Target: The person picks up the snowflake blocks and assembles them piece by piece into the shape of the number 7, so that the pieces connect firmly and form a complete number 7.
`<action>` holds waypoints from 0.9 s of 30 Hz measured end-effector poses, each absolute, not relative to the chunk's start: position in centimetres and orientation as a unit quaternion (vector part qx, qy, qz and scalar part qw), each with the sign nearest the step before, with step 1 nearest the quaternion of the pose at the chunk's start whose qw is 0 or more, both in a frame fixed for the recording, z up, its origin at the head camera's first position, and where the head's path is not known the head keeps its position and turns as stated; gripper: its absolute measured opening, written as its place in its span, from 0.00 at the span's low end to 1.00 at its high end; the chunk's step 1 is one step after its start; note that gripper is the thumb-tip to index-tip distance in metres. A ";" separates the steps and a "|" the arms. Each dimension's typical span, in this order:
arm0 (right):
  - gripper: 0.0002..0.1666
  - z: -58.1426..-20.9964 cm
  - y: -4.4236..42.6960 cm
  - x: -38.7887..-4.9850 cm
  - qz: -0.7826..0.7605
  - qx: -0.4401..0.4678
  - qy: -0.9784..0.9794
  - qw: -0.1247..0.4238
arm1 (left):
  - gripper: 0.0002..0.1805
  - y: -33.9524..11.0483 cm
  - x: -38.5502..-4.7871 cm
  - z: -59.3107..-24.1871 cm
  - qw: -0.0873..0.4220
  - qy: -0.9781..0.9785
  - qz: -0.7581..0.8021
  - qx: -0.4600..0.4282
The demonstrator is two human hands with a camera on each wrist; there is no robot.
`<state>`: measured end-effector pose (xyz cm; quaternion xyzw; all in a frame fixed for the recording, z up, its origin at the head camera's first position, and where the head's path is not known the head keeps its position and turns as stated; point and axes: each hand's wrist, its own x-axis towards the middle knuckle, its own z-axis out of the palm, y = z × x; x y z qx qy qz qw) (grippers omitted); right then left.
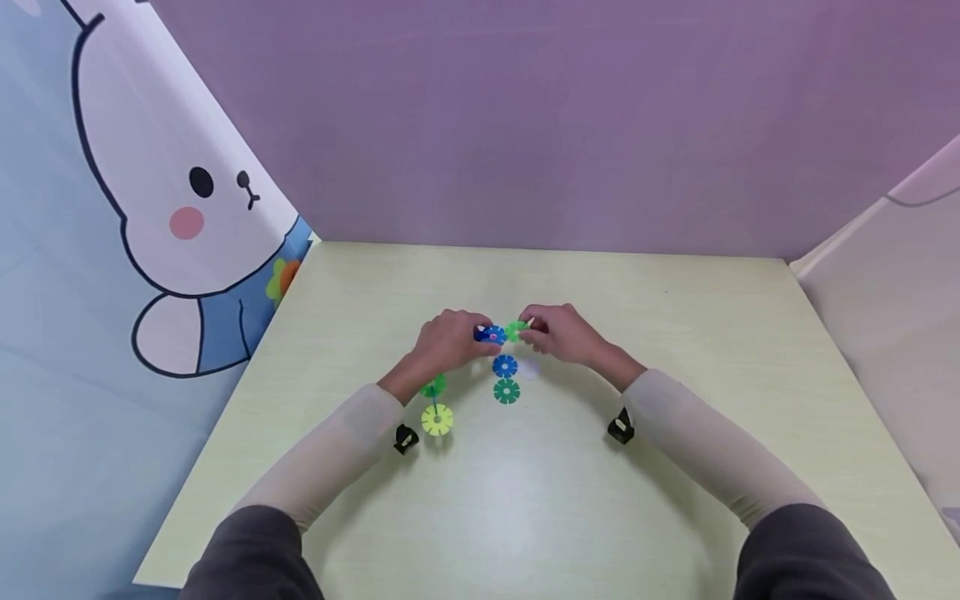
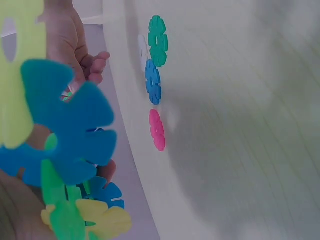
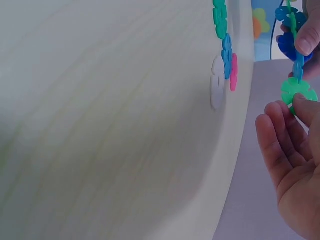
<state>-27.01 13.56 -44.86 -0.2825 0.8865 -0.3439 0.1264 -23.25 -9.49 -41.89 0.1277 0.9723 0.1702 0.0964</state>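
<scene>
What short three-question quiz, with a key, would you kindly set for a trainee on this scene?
1. Which hand pinches the light green interlocking disc?
2. True or false: the pink interlocking disc lies on the table.
3. Right beside the white interlocking disc lies: A) an orange disc; B) a blue disc; C) a black disc.

Key: 1. the right hand; 2. true; 3. B.
</scene>
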 end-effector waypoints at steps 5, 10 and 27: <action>0.07 -44.9 13.5 -27.0 -0.344 -0.289 0.886 0.117 | 0.29 -9.3 -23.2 -41.9 0.093 0.971 0.170 0.136; 0.07 -45.0 13.5 -27.0 -0.339 -0.291 0.888 0.109 | 0.28 -9.2 -23.2 -41.9 0.094 0.968 0.177 0.150; 0.04 -45.2 13.5 -26.6 -0.341 -0.302 0.887 0.073 | 0.24 -8.8 -23.5 -41.8 0.101 0.962 0.176 0.184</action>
